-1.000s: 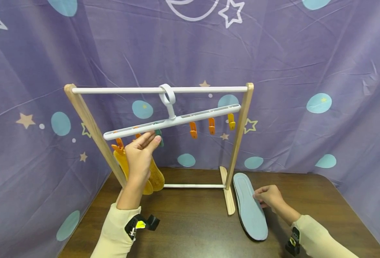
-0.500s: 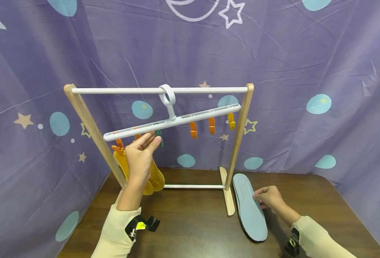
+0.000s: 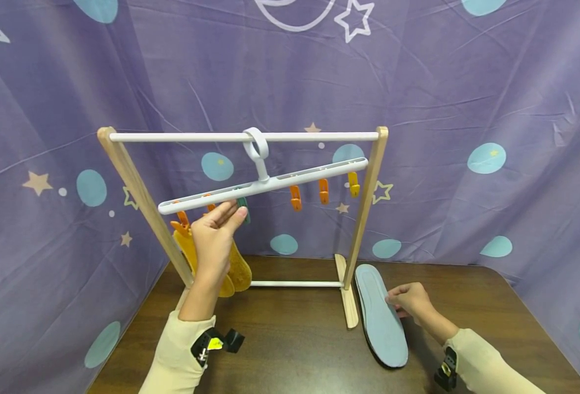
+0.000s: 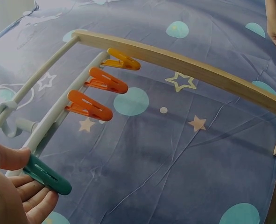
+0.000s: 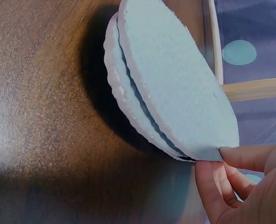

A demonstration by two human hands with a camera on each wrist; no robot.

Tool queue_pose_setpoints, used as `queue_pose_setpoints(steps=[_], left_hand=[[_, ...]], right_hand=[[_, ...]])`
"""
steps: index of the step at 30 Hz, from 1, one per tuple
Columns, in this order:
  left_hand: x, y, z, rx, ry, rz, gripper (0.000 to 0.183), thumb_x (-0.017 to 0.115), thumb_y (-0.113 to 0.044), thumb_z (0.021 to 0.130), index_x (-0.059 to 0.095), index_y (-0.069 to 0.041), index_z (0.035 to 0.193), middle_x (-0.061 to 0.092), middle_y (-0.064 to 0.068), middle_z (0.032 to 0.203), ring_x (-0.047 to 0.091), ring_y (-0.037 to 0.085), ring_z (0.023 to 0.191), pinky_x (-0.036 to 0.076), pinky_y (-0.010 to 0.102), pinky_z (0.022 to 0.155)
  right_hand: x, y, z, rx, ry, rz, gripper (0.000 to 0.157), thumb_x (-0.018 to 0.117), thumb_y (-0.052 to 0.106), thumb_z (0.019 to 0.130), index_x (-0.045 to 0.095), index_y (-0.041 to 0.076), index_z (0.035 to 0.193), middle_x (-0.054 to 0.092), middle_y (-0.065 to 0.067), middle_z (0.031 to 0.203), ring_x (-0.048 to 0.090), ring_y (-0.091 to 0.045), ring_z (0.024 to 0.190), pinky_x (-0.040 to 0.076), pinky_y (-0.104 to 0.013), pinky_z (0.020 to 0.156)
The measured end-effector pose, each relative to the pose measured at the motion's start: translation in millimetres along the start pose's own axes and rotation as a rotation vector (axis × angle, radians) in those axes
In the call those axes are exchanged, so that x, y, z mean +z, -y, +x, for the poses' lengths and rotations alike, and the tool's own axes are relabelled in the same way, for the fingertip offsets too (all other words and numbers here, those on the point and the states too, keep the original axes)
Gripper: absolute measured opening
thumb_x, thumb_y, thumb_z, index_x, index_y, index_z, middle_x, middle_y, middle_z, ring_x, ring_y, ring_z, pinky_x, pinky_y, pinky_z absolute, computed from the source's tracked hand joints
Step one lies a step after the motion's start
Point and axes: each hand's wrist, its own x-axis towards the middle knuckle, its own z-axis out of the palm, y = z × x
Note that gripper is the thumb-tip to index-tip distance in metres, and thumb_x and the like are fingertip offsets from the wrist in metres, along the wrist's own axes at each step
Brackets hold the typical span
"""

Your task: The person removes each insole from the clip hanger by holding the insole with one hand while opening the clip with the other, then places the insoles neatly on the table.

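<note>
In the head view my left hand (image 3: 212,238) is raised under the white clip hanger (image 3: 270,183), which hangs tilted, its left end lower. Thumb and fingers pinch a green clothespin (image 4: 49,176) on the hanger, as the left wrist view shows. Low on the right, my right hand (image 3: 412,302) pinches the edge of a light blue insole (image 3: 381,314), thumb above and fingers beneath. A second insole (image 5: 116,79) lies close under it in the right wrist view, with a dark gap between them. Yellow insoles (image 3: 241,271) hang at the hanger's left end, partly hidden behind my left hand.
A rack with wooden posts (image 3: 366,210) and a white top rod (image 3: 181,138) carries the hanger. Two orange clothespins (image 3: 296,198) and a yellow clothespin (image 3: 353,185) hang on its right half. The rack's wooden foot (image 3: 349,306) stands on the brown table (image 3: 290,339) beside the blue insoles.
</note>
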Motion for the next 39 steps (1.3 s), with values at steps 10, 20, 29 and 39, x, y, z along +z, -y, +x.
queue_pose_setpoints(steps=[10,20,29,39], left_hand=[[-0.3,-1.7,-0.6,-0.009,0.006,-0.015,0.035,0.073,0.011,0.086,0.066,0.016,0.12,0.064,0.033,0.12,0.073,-0.001,0.086,0.059,0.018,0.082],[-1.0,-0.7,-2.8,-0.02,0.004,-0.036,0.034,0.072,0.011,0.087,0.066,0.015,0.12,0.067,0.029,0.119,0.074,0.0,0.087,0.059,0.018,0.083],[-0.5,0.0,-3.5,-0.019,0.0,-0.036,0.034,0.072,0.011,0.087,0.066,0.016,0.12,0.068,0.029,0.119,0.073,0.0,0.087,0.059,0.019,0.083],[0.0,-0.5,-5.4,-0.017,0.001,-0.019,0.035,0.072,0.01,0.088,0.066,0.015,0.122,0.064,0.033,0.123,0.073,-0.002,0.089,0.059,0.018,0.085]], right_hand=[[-1.0,1.9,-0.2,0.002,0.002,-0.003,0.017,0.072,0.001,0.088,0.072,-0.014,0.097,0.07,-0.004,0.076,0.061,-0.015,0.064,0.061,-0.034,0.057],[-1.5,3.6,-2.6,-0.002,-0.002,0.002,0.017,0.071,0.001,0.088,0.072,-0.014,0.096,0.07,-0.004,0.076,0.062,-0.015,0.064,0.061,-0.033,0.057],[-2.2,3.4,-3.5,-0.008,-0.005,-0.01,0.017,0.072,0.002,0.088,0.072,-0.013,0.096,0.071,-0.003,0.077,0.063,-0.015,0.065,0.061,-0.033,0.057],[-3.5,2.4,-2.3,-0.019,0.005,0.033,0.019,0.07,0.0,0.088,0.071,-0.015,0.099,0.071,-0.003,0.074,0.063,-0.013,0.063,0.062,-0.034,0.057]])
